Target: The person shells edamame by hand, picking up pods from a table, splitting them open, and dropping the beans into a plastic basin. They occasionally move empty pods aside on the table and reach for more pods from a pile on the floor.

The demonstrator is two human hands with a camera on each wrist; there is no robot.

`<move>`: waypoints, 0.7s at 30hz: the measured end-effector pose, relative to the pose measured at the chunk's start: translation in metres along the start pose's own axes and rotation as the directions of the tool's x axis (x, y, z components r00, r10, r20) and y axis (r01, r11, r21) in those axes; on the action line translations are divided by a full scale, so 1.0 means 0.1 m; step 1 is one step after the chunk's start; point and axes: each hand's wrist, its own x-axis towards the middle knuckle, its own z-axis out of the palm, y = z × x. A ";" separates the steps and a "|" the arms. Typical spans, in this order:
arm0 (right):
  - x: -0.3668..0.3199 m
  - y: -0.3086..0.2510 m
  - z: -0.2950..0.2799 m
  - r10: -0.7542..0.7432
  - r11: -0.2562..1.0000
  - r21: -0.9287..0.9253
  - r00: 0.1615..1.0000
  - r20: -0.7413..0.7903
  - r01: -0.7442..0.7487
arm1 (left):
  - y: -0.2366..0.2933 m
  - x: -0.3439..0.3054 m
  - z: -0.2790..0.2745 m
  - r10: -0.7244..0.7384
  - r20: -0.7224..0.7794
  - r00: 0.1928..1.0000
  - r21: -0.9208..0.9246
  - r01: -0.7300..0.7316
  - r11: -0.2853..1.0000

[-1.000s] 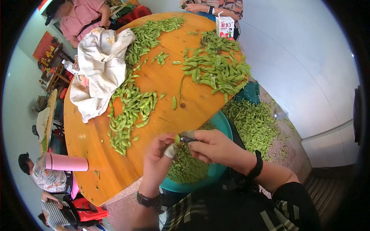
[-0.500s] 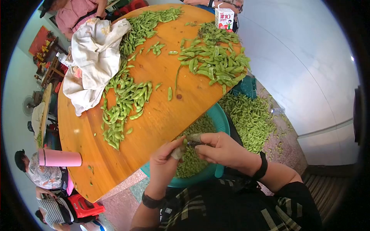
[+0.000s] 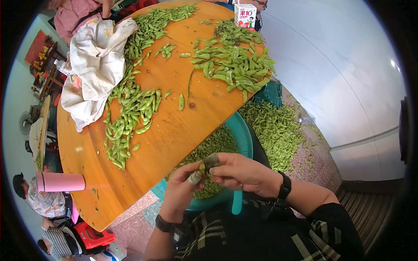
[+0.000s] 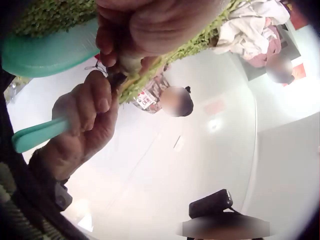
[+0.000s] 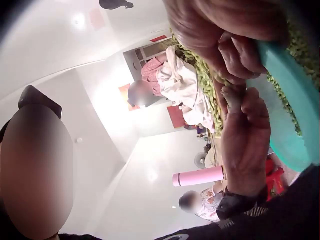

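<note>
**Pod-trimming station, round table: hands over basin**

Setting: a round orange-brown wooden table in a pale-walled room with other people seated around it. It carries two heaps of loose green pods, a crumpled white cloth, a pink cylindrical tumbler lying on its side and a small red-and-white drink carton. More pods are spread over the floor. A round teal plastic basin, partly filled with pods, sits half under the table edge.

Item in hand: one green bean pod, held upright just above the basin, between the two hands.

Left hand: raised from below with the palm turned inward. Its pale-taped thumb and curled fingers pinch the pod's lower part.

Right hand: comes in from the right with the wrist level and a black band on it. The fingers are curled around a teal-handled tool. The handle sticks out below the palm, and the dark working end meets the top of the pod. The blade type cannot be made out.

Handling note (judgement): the work appears to be trimming the pod tip. It is likely done best with the pinch low and firm, so the taped thumb stays out of the cut. Only the very end should come off, and keeping both hands over the basin lets the pieces fall inside.
</note>
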 end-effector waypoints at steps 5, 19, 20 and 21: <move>0.19 0.35 0.04 -0.501 0.819 -0.357 0.863 -0.064 0.448 | -0.10 -0.02 0.13 0.279 0.011 0.960 0.524 -0.243 0.816; 0.01 0.12 0.07 -0.202 0.979 -0.002 0.964 -0.170 0.205 | -0.16 0.00 0.15 0.401 -0.038 0.915 0.530 -0.321 0.785; -0.01 0.10 0.04 -0.211 0.971 0.073 0.957 -0.197 0.229 | -0.16 0.00 0.16 0.368 -0.109 0.923 0.356 -0.309 0.882; -0.02 0.09 0.00 -0.210 0.971 0.071 0.958 -0.196 0.227 | -0.16 0.01 0.17 0.322 -0.170 0.931 0.165 -0.295 0.941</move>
